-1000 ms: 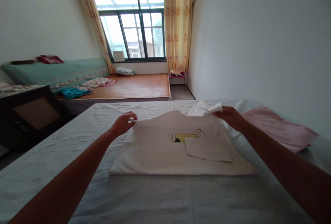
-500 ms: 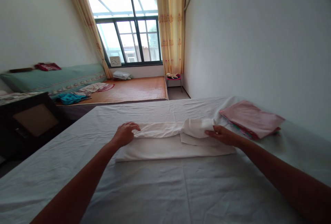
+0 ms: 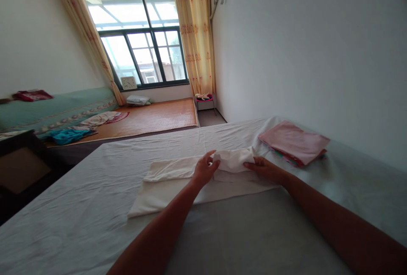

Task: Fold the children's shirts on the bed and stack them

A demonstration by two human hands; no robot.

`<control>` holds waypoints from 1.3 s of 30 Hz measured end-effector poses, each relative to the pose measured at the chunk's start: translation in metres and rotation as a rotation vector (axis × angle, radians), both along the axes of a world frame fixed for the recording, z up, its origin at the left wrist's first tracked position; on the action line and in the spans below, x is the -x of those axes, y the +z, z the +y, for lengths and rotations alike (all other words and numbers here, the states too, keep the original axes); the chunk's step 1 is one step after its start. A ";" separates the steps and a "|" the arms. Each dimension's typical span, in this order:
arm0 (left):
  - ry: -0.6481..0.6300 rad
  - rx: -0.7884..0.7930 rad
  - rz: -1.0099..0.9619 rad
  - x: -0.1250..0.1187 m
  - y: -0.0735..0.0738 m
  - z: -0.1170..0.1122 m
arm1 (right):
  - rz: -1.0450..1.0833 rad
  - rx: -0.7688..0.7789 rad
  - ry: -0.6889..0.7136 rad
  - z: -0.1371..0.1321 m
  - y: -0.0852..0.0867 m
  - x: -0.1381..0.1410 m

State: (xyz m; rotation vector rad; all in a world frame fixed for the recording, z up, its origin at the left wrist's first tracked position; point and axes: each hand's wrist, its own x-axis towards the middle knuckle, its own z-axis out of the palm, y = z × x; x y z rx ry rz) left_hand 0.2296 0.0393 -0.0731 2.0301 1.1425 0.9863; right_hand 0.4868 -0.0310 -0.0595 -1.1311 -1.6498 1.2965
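Note:
A white folded garment (image 3: 168, 190) lies lengthwise on the bed in front of me; its exact kind cannot be made out. Its right part is raised in a folded flap (image 3: 233, 160). At the left edge of that flap, my left hand (image 3: 205, 168) is closed, thumb and fingers pinching the fabric. My right hand (image 3: 263, 169) grips the flap's right edge with the thumb on top. The garment's left end lies flat, with a narrower layer folded over the wider one.
A stack of folded cloths, pink on top (image 3: 294, 141), sits right of my right hand. A pale sheet (image 3: 79, 198) covers the bed. Beyond stand a second bed with a brown mat (image 3: 159, 116), a dark cabinet (image 3: 28, 169) and a small stool (image 3: 205, 99). The wall (image 3: 302, 54) runs along the right.
My left hand has moved right, from the garment's left end to the raised flap, and now pinches it. My right hand keeps its hold. The view has shifted somewhat.

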 end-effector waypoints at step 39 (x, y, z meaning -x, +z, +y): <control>0.306 0.062 0.888 0.097 -0.010 0.012 | -1.041 -0.567 -0.057 0.009 -0.045 0.033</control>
